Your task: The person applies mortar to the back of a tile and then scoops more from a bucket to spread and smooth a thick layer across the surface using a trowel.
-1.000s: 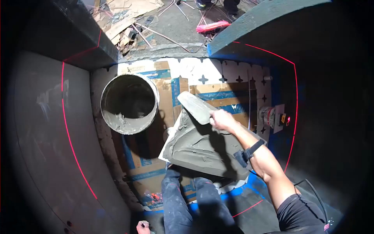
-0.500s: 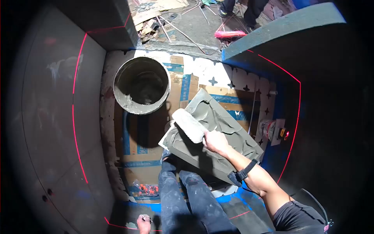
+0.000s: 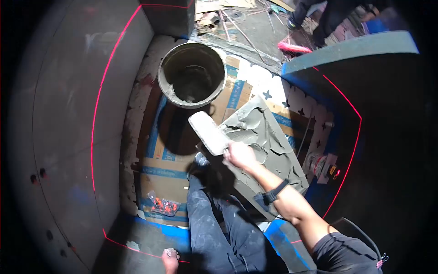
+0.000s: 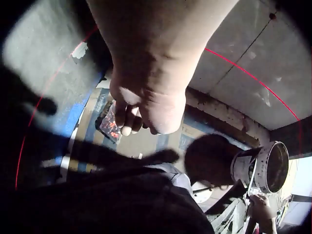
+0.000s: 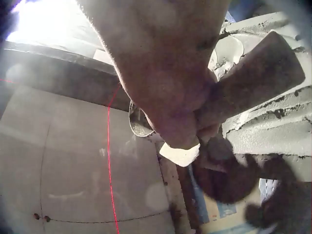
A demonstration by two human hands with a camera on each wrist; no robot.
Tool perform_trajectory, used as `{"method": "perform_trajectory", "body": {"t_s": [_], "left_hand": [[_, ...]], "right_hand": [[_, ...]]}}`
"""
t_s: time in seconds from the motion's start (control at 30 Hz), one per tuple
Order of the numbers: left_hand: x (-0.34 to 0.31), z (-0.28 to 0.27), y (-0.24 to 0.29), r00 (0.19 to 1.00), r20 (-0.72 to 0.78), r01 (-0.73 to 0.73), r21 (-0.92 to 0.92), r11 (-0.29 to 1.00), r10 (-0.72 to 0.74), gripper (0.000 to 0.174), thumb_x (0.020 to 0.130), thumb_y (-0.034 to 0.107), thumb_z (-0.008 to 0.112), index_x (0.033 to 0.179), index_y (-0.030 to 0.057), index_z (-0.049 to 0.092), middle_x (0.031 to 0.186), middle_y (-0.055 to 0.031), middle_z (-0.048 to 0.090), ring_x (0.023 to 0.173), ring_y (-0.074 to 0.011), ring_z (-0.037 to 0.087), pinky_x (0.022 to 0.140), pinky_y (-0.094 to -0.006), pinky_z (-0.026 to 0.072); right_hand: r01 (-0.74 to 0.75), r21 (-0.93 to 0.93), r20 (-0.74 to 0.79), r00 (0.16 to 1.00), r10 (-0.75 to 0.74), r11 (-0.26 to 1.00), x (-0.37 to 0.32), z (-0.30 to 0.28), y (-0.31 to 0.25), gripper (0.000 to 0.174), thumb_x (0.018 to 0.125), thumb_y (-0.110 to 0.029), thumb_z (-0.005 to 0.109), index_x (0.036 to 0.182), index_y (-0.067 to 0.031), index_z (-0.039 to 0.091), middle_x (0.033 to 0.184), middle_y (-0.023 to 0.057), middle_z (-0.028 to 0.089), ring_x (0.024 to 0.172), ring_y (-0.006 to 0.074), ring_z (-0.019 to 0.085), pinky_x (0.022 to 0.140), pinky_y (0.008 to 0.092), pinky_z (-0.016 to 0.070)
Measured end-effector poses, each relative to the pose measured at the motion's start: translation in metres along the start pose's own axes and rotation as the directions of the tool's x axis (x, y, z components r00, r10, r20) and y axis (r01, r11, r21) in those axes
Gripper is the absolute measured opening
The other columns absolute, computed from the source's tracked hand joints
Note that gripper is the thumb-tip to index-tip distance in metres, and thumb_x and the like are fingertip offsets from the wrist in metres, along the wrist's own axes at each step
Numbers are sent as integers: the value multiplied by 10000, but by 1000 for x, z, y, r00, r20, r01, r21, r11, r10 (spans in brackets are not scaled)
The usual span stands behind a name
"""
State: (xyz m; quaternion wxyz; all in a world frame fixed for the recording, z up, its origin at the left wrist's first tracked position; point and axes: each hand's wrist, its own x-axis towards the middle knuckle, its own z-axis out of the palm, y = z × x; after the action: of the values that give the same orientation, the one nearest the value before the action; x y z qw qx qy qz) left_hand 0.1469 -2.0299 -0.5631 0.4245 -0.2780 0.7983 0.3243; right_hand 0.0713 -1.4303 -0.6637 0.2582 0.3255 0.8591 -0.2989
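We found the right hand (image 3: 239, 155) clamped on the handle of a trowel (image 3: 209, 132), its fingers curled around it. In the head view, the blade crossed the left edge of a mortar-covered slab (image 3: 273, 141) and jutted out past it; we could not tell whether blade and mortar touched. The slab lay in front of the person's legs (image 3: 205, 212), its grey coat ridged and uneven. A black band (image 3: 271, 196) circled the right wrist.

We noted the left hand (image 3: 170, 261) low beside the legs, well apart from the slab, its fingers loosely curled and together.

Beyond the trowel stood a bucket (image 3: 192, 104), grey residue on its inner wall. A clear bag (image 3: 163, 205) of orange pieces rested on taped cardboard (image 3: 153, 182). We recorded a pink broom (image 3: 294, 48) near the feet of a second person (image 3: 321, 25).
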Motion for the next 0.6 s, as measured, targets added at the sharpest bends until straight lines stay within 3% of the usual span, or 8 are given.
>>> {"method": "perform_trajectory", "body": {"t_s": [0.1,0.13,0.17,0.23,0.27,0.47,0.53,0.6], "left_hand": [[1,-6,-76,974,56,-215,-56,975,218,94,949,106,605,879,50,579,729,-40,605,630,-139,588,583,-353,524],[1,-2,-81,748,105,-661,200,723,655,90,949,116,607,885,56,589,724,-27,602,592,-128,575,549,-323,509],[-11,6,-89,932,25,-363,77,929,362,104,946,124,607,873,52,588,715,-35,601,576,-137,581,534,-315,505],[-32,21,-98,996,36,87,-104,991,-84,126,942,126,592,859,31,599,719,-67,612,534,-161,603,505,-293,515],[-33,20,-122,978,106,-177,-12,984,178,138,949,115,569,868,13,614,748,-77,638,538,-156,620,515,-286,527],[-70,29,-118,991,134,-15,109,994,0,152,924,127,569,866,-8,608,687,-103,646,548,-204,665,486,-320,533],[-87,30,-107,989,-106,-81,201,976,104,147,918,106,566,877,-29,607,653,-103,631,535,-192,657,474,-314,527],[-88,20,-133,994,-93,45,-119,992,-56,128,950,92,582,930,-31,613,715,-118,654,522,-183,632,474,-290,515]], "right_hand": [[26,-117,-80,996,-36,993,-8,-17,60,310,881,-296,577,937,-9,679,880,255,702,862,414,702,781,525,557],[-73,-58,40,996,75,996,-3,-21,75,307,889,-295,580,931,-7,677,878,260,699,853,421,696,775,519,554],[-25,-74,44,999,28,997,-1,-11,81,307,892,-290,580,929,0,673,882,263,698,859,423,695,772,521,552],[63,-63,85,995,-58,996,1,17,79,301,894,-280,589,925,12,653,871,276,687,849,436,686,763,521,541],[101,-35,120,988,-96,994,3,36,64,297,893,-275,596,924,17,637,856,286,677,832,447,679,757,519,533],[196,136,139,967,-215,971,37,108,-53,320,892,-287,582,867,32,594,765,265,669,723,485,655,688,535,534],[287,-58,92,955,-281,956,29,99,-72,269,886,-221,561,937,32,637,784,251,686,732,418,693,665,508,556],[451,-232,-84,873,-480,862,0,82,-59,222,889,-184,552,907,22,632,710,221,657,679,371,695,596,464,553]]}}
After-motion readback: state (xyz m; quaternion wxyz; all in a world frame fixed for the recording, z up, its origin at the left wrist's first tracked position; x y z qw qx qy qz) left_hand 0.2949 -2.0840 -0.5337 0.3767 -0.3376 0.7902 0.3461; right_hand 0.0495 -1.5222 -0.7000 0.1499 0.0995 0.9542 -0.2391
